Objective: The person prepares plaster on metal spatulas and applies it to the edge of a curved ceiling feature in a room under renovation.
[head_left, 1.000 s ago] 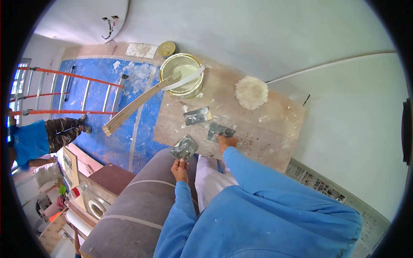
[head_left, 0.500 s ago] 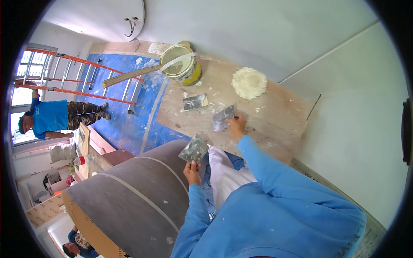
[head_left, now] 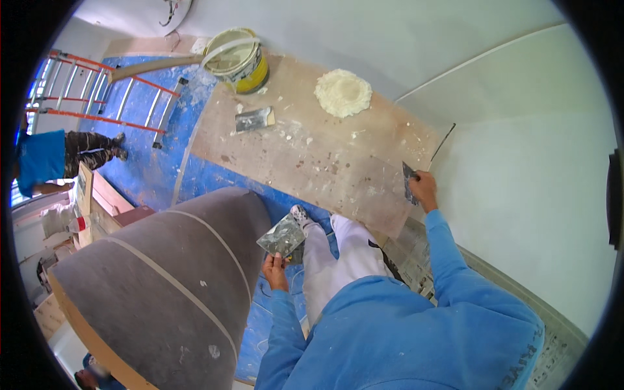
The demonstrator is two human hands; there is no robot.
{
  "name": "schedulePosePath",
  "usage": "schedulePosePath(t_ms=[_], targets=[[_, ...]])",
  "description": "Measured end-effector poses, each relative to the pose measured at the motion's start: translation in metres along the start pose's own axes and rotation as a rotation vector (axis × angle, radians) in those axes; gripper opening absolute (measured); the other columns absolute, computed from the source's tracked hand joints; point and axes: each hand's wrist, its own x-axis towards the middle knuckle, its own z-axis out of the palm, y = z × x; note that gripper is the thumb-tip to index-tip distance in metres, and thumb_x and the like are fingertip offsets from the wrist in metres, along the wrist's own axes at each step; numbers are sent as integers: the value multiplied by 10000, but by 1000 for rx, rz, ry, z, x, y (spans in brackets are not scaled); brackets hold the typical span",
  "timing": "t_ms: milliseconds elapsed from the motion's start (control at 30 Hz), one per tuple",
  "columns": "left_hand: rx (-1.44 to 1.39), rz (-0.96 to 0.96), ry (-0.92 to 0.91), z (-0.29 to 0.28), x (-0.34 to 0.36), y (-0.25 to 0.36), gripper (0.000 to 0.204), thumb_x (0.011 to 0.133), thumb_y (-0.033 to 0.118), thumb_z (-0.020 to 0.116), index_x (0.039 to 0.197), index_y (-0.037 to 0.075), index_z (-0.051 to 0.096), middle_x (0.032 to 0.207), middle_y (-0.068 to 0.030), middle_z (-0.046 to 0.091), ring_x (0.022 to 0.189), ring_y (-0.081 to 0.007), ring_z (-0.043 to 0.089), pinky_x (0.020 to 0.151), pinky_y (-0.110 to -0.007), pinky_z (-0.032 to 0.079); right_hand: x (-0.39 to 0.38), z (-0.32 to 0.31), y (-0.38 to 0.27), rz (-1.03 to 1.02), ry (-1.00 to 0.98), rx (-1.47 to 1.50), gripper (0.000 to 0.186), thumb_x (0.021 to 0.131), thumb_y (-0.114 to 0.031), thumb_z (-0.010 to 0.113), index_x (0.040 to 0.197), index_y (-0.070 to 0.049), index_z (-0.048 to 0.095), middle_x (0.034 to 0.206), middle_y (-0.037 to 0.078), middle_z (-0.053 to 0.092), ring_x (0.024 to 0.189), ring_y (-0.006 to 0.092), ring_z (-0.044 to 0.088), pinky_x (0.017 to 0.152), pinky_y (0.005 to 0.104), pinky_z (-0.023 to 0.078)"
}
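Observation:
My left hand (head_left: pixel 275 273) grips a square metal scraper (head_left: pixel 281 235), smeared with filler, held flat above my legs beside a large grey padded cylinder (head_left: pixel 146 299). My right hand (head_left: pixel 423 190), farther right, is closed on another dark scraper (head_left: pixel 409 181), tilted on edge over the right end of a stained board (head_left: pixel 305 162). On that board lie a third scraper (head_left: pixel 253 119) and a round mound of off-white compound (head_left: pixel 343 92). A yellow-banded bucket (head_left: pixel 250 77) of pale paste stands at the back, with a wooden stick (head_left: pixel 149 65) across its top.
At the left, a co-worker in a blue shirt (head_left: pixel 40 162) stands beside an orange-railed ladder (head_left: pixel 130 127) on blue floor sheeting (head_left: pixel 130 182). Another person (head_left: pixel 97 374) shows at bottom left. Wooden boards (head_left: pixel 97 201) stand behind the cylinder. A white wall (head_left: pixel 533 195) bounds the right side.
My right hand has swung right with its scraper, from mid-board to the board's right end, turning the blade on edge. The view has shifted, showing my feet. My left hand still holds its scraper.

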Motion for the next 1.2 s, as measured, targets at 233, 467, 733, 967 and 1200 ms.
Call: schedulePosePath(t_ms=[233, 467, 733, 967, 1200], targets=[[-55, -2, 88, -35, 2, 7, 93, 923, 177, 605, 898, 94, 638, 786, 25, 622, 682, -83, 583, 606, -240, 415, -40, 179, -39, -25, -27, -372, 311, 760, -261, 644, 891, 20, 673, 904, 225, 665, 849, 380, 650, 793, 448, 513], [53, -3, -14, -55, 18, -9, 127, 927, 185, 592, 973, 75, 637, 801, 24, 621, 674, -69, 561, 606, -233, 425, -36, 235, -288, -278, -570, 420, 254, 735, -130, 649, 910, 52, 614, 789, 144, 647, 737, 247, 636, 624, 364, 504], [-81, 1, 71, -47, 11, -28, 164, 925, 194, 601, 1022, 69, 642, 820, 25, 614, 675, -70, 556, 605, -230, 425, -7, 112, -154, -156, -363, 537, 248, 713, -97, 648, 927, 30, 636, 783, 100, 651, 694, 199, 626, 618, 351, 503], [32, 24, 254, -41, -32, -26, 135, 928, 169, 591, 991, 67, 654, 837, 19, 634, 677, -70, 570, 576, -221, 418, 6, 129, -61, -220, -262, -385, 247, 734, -135, 616, 910, 38, 637, 983, 257, 643, 888, 406, 651, 770, 469, 529], [47, 13, 442, -30, -115, -83, 90, 927, 153, 590, 889, 78, 624, 750, 12, 606, 643, -77, 572, 535, -226, 418, -1, 113, -69, -297, -321, -373, 269, 748, -147, 631, 953, 28, 630, 1005, 241, 642, 943, 399, 639, 814, 451, 529]])
